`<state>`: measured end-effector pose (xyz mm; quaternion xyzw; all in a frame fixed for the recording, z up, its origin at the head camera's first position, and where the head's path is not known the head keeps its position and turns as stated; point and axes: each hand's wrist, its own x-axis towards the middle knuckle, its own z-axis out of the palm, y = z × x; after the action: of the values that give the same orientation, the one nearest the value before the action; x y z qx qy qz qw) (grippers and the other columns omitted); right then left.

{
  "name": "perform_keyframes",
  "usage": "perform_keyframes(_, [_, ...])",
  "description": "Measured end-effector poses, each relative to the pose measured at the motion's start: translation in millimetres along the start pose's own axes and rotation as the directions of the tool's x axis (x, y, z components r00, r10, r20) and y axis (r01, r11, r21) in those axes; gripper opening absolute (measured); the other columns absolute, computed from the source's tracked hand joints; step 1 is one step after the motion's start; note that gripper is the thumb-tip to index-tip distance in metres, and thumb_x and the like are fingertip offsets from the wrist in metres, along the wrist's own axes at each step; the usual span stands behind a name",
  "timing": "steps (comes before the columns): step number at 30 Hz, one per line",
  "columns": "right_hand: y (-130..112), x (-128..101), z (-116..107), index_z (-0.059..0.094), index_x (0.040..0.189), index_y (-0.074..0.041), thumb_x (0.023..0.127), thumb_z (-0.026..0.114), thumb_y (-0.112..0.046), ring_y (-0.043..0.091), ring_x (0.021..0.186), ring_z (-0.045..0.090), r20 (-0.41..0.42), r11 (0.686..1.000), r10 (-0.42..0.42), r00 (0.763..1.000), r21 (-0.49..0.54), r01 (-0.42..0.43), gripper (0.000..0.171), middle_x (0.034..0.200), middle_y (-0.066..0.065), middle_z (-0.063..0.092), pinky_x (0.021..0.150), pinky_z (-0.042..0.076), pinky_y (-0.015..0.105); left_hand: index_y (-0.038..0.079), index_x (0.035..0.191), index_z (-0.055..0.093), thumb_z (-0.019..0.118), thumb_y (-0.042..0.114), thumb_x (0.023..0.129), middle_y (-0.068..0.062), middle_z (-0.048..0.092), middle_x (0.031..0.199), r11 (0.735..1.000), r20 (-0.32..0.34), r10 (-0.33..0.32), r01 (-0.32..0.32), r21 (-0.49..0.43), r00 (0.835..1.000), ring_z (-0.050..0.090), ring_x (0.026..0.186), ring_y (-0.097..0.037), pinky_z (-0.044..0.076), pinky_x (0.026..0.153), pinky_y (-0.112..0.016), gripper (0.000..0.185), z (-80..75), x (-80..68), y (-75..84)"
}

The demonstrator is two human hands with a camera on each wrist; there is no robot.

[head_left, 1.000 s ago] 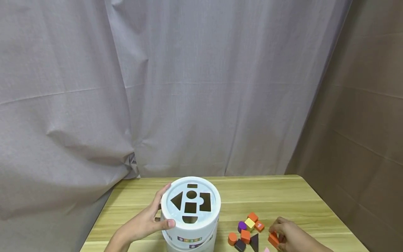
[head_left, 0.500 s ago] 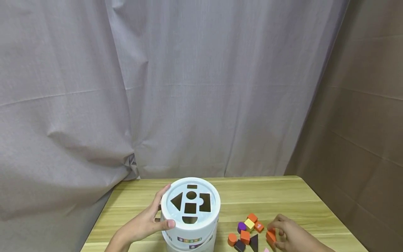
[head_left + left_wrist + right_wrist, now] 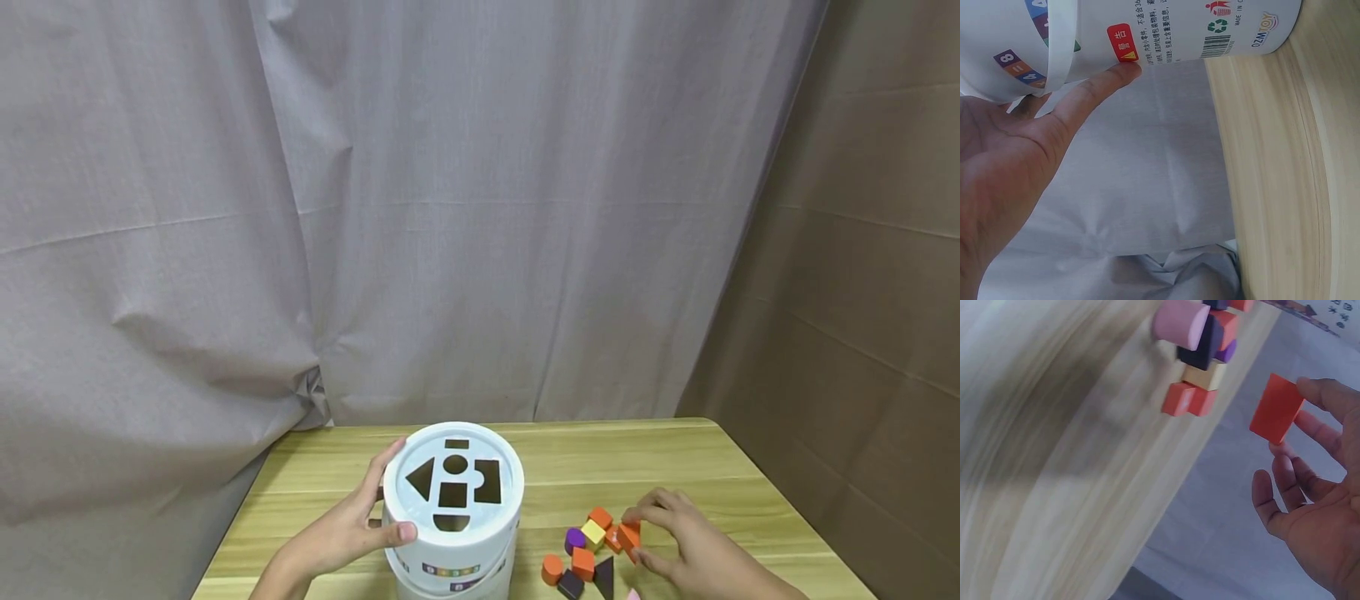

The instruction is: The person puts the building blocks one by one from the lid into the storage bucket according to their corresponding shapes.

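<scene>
My left hand (image 3: 348, 529) holds the side of a white toy bucket (image 3: 453, 558), thumb at the rim. Its blue-white lid (image 3: 468, 525) has several shaped holes. In the left wrist view, a finger lies along the bucket's printed wall (image 3: 1172, 28). My right hand (image 3: 686, 537) pinches an orange block (image 3: 630, 540) between thumb and fingers; in the right wrist view the block (image 3: 1277, 408) shows a flat rectangular face. In the head view it overlaps the right side of a group of blocks, among them a yellow cube (image 3: 593, 534) and a purple block (image 3: 575, 540).
Nearer the front lie an orange cylinder (image 3: 552, 570), an orange cube (image 3: 582, 564), a black block (image 3: 571, 585) and a black triangle (image 3: 604, 577). A pink block (image 3: 1182, 324) lies at the front edge of the group. Grey curtain (image 3: 450, 250) hangs behind the wooden table (image 3: 600, 450).
My right hand has moved left and slightly away from me with the orange block, bringing it beside the group, and the block has turned. My left hand and the bucket stay put.
</scene>
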<state>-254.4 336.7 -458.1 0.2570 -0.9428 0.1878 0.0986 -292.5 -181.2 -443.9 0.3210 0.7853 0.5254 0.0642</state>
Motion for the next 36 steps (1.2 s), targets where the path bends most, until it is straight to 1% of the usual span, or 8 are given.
perform_keyframes(3, [-8, 4, -2, 0.076, 0.122, -0.032, 0.092, 0.093, -0.037, 0.004, 0.109, 0.055, -0.099, 0.998, -0.058, 0.993, -0.041, 0.054, 0.035, 0.119, -0.017, 0.064, 0.081, 0.057, 0.03, 0.031, 0.179, 0.001, 0.083, 0.036, 0.102, -0.034, 0.027, 0.175, 1.0, 0.0, -0.001, 0.001, -0.005, 1.0, 0.053, 0.141, -0.033, 0.063, 0.101, -0.038, 0.112, 0.1, -0.2, 0.3])
perform_keyframes(6, [-16, 8, -4, 0.076, 0.123, -0.034, 0.086, 0.097, -0.029, 0.002, 0.108, 0.056, -0.2, 0.992, -0.121, 0.972, -0.07, 0.109, 0.043, 0.117, -0.019, 0.065, 0.08, 0.058, 0.03, 0.031, 0.179, 0.001, 0.083, 0.036, 0.102, -0.033, 0.028, 0.174, 1.0, -0.001, -0.002, 0.002, -0.009, 1.0, 0.053, 0.14, -0.033, 0.063, 0.101, -0.039, 0.112, 0.4, -0.4, 0.4])
perform_keyframes(9, [-25, 13, -7, 0.074, 0.126, -0.036, 0.082, 0.1, -0.024, 0.001, 0.107, 0.059, -0.267, 0.987, -0.157, 0.951, -0.065, 0.144, 0.052, 0.117, -0.02, 0.067, 0.08, 0.058, 0.029, 0.031, 0.179, 0.001, 0.083, 0.036, 0.102, -0.034, 0.028, 0.174, 1.0, -0.002, -0.001, 0.001, -0.011, 1.0, 0.053, 0.14, -0.034, 0.063, 0.1, -0.038, 0.113, 0.8, -0.5, 0.1])
perform_keyframes(11, [-30, 16, -9, 0.073, 0.128, -0.037, 0.081, 0.101, -0.023, -0.001, 0.106, 0.059, -0.29, 0.987, -0.162, 0.943, -0.043, 0.156, 0.057, 0.117, -0.02, 0.069, 0.078, 0.058, 0.027, 0.03, 0.179, 0.001, 0.083, 0.036, 0.102, -0.034, 0.028, 0.174, 1.0, -0.002, 0.003, -0.003, -0.013, 1.0, 0.053, 0.14, -0.035, 0.063, 0.1, -0.038, 0.113, 0.9, -0.5, -0.1])
perform_keyframes(18, [-46, 25, -17, 0.071, 0.133, -0.037, 0.081, 0.101, -0.024, -0.002, 0.102, 0.06, -0.322, 0.983, -0.166, 0.932, 0.018, 0.181, 0.062, 0.12, -0.019, 0.073, 0.077, 0.056, 0.023, 0.031, 0.178, 0.001, 0.082, 0.036, 0.103, -0.033, 0.027, 0.175, 1.0, 0.003, 0.005, -0.005, -0.021, 1.0, 0.053, 0.139, -0.032, 0.062, 0.099, -0.035, 0.111, 0.4, -0.2, -0.6])
perform_keyframes(25, [-57, 34, -24, 0.073, 0.134, -0.032, 0.076, 0.103, -0.016, -0.001, 0.104, 0.065, -0.363, 0.979, -0.185, 0.913, 0.019, 0.205, 0.068, 0.12, -0.017, 0.075, 0.081, 0.057, 0.021, 0.031, 0.178, 0.0, 0.082, 0.036, 0.102, -0.034, 0.023, 0.176, 1.0, 0.01, 0.013, -0.013, -0.02, 1.0, 0.048, 0.144, -0.044, 0.062, 0.099, -0.035, 0.112, 0.3, 0.7, -0.9])
perform_keyframes(32, [-65, 40, -29, 0.073, 0.133, -0.034, 0.079, 0.103, -0.022, -0.001, 0.103, 0.067, -0.364, 0.984, -0.144, 0.92, 0.043, 0.171, 0.063, 0.12, -0.019, 0.076, 0.081, 0.057, 0.022, 0.032, 0.178, 0.001, 0.082, 0.034, 0.103, -0.034, 0.024, 0.175, 1.0, 0.01, 0.019, -0.019, -0.019, 1.0, 0.046, 0.147, -0.047, 0.062, 0.1, -0.035, 0.111, 0.4, 0.7, -2.5])
perform_keyframes(36, [-70, 44, -32, 0.074, 0.132, -0.032, 0.078, 0.103, -0.021, 0.0, 0.103, 0.068, -0.376, 0.982, -0.161, 0.913, 0.031, 0.186, 0.063, 0.12, -0.02, 0.076, 0.083, 0.057, 0.021, 0.032, 0.178, 0.001, 0.082, 0.034, 0.103, -0.033, 0.024, 0.176, 1.0, 0.009, 0.015, -0.015, -0.013, 1.0, 0.046, 0.147, -0.047, 0.062, 0.1, -0.035, 0.11, 0.3, 0.6, -2.6])
